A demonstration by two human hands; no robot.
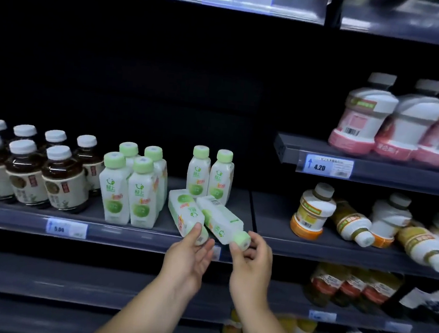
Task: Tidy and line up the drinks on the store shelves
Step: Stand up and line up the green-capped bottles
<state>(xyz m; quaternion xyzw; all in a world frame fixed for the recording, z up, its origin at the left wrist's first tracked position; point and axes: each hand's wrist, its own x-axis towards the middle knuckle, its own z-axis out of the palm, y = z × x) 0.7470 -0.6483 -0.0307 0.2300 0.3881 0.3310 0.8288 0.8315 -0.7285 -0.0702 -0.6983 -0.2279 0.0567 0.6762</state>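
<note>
My left hand [189, 256] grasps the cap end of the left fallen bottle [182, 211], fingers curled round it. My right hand [252, 262] pinches the green cap of the right fallen bottle [221, 219]. Both lie at the shelf [127, 234] edge. Behind them stand two upright bottles [198, 175]; to the left are four more [114, 189], then brown bottles [63, 179].

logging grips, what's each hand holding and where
Left hand grips left fallen bottle at its top end; right hand pinches right fallen bottle by its green cap.
</note>
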